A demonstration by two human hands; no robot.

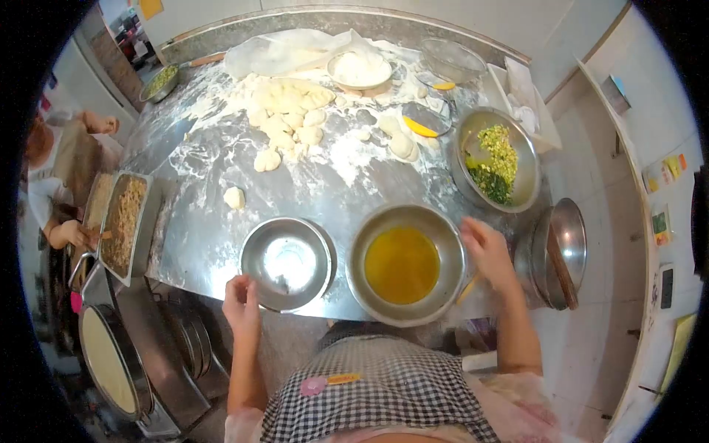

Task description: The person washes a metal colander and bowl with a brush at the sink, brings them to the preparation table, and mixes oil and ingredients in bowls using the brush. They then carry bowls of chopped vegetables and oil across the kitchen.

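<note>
The left hand (242, 304) is at the lower-left rim of a shiny steel bowl (286, 264) near the lower middle of the frame. Its fingers are curled, but whether they pinch the rim I cannot tell. The right hand (489, 255) is right of centre, beside the right rim of a steel bowl of yellow liquid (402, 264). Its fingers are bent and slightly blurred; I cannot tell whether they touch anything. The two bowls stand side by side at the table's near edge.

Farther out, a small dough ball (234, 198) sits above and left of the shiny bowl. Dough pieces (292, 122) cluster at upper centre on the floury metal table (196, 244), below a flour bowl (360, 70). At right is a steel bowl of chopped green and yellow filling (463, 162). At the left edge, another person's hand (74, 233) is by a rectangular pan of brown filling (145, 229).
</note>
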